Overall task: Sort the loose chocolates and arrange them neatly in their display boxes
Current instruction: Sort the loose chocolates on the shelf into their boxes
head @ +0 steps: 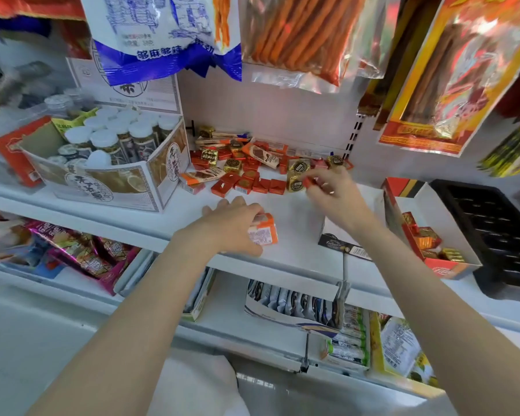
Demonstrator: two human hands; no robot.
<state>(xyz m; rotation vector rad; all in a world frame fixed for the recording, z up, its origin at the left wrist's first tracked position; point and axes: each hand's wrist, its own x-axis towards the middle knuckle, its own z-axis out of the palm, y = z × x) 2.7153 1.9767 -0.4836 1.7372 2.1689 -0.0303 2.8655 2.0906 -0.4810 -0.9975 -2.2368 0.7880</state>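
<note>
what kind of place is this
Most likely a small shop's snack aisle. Packaged snacks hang from hooks above a white shelf, display boxes hold jars, and loose chocolates lie on the shelf.

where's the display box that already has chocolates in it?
Head view, right side of the shelf: the red-and-white display box sits right of the right hand, directly left of the black tray, far from the loose pile.

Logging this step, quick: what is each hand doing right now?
Left hand: holds a stack of orange chocolate bars.
Right hand: pinches a small red chocolate at the pile's edge.
</note>
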